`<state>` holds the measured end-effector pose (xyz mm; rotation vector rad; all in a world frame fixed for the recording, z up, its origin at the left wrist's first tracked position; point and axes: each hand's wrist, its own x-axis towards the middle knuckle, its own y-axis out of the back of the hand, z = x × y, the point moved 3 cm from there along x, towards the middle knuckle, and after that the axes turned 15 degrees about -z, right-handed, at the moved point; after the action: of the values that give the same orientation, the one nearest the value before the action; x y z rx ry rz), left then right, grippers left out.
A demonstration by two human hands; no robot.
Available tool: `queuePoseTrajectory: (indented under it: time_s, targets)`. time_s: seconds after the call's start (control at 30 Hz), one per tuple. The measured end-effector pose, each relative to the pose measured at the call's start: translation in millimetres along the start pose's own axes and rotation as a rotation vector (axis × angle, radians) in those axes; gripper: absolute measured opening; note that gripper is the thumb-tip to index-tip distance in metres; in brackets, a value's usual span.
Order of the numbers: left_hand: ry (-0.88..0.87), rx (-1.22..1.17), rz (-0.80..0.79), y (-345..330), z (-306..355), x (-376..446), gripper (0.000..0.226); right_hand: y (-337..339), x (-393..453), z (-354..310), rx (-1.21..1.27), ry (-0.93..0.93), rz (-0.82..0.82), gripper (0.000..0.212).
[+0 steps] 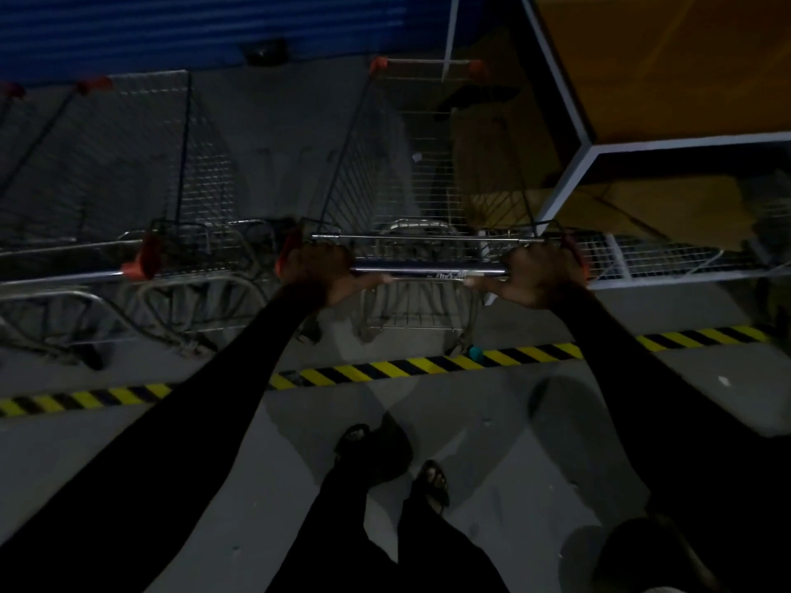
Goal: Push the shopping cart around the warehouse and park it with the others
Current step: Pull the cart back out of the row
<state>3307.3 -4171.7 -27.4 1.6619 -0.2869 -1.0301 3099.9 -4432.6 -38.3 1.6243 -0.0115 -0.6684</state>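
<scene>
Shiny metal cart handle [428, 270], wire-mesh cart basket [385, 173], matt concrete floor [492, 421]

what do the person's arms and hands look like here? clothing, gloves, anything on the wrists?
Both arms wear long, plain black sleeves that end at the wrists. The left hand and right hand are bare: no gloves. No watch, band or ring can be made out, though the frame is dark and slightly blurred, so small items could be missed. No markings or logos show on the sleeves.

Cart [428, 173] right of parked carts [128, 173] — shelving [642, 143] right.
</scene>
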Motion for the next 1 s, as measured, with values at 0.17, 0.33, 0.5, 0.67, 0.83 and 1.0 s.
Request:
queuePoseTrajectory:
  time_s: [0.17,0.33,0.5,0.67,0.83,1.0]
  targets:
    - [0.022,-0.049,-0.048,-23,5,-31,0.103,-8,-25,-8,-0.001,0.04,-0.018,0.106]
    - [0.015,0.016,-0.014,-37,14,-84,0.098,-29,-58,-19,-0.067,-0.04,-0.105,0.102]
    - [0.054,0.009,0.088,-66,4,-134,0.101,-48,-108,-49,-0.154,-0.046,-0.077,0.103]
    - [0.043,0.025,0.029,-96,-5,-183,0.099,-66,-153,-82,-0.109,-0.082,-0.104,0.1]
    - [0.057,0.025,0.046,-134,-26,-228,0.111,-88,-201,-119,-0.084,-0.098,-0.083,0.097]
    - [0.061,0.038,0.126,-151,-41,-281,0.098,-103,-238,-159,-0.12,-0.068,-0.097,0.088]
